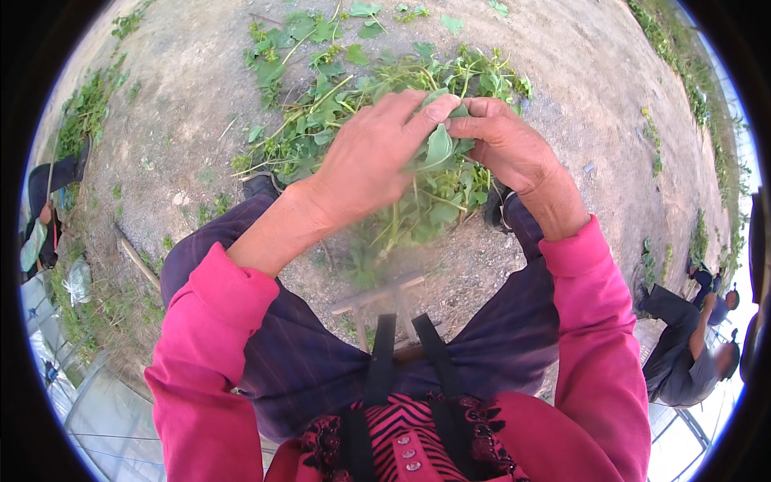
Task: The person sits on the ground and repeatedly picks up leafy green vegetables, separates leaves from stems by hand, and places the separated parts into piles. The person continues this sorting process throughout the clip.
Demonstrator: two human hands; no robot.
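Note:
Both of my hands meet in front of me over a heap of cut green vines [319, 120]. Broad leaves of a leafy vine [438, 147] are pinched between their fingertips. My left hand [370, 153], back upward, grips the vine from the left, its thumb pressed to a folded leaf. From the other side, my right hand [512, 147] holds the leaf edge between thumb and forefinger. Blurred stems and leaves [385, 235] hang below the hands between my knees; the left palm and the stems inside it are hidden.
Loose leaves [452, 24] lie on the bare ground beyond the heap. A wooden frame [379, 294] stands between my legs. A stick [137, 259] and a plastic bag [78, 280] lie at left. Other people sit at the left edge [51, 211] and right edge [683, 355].

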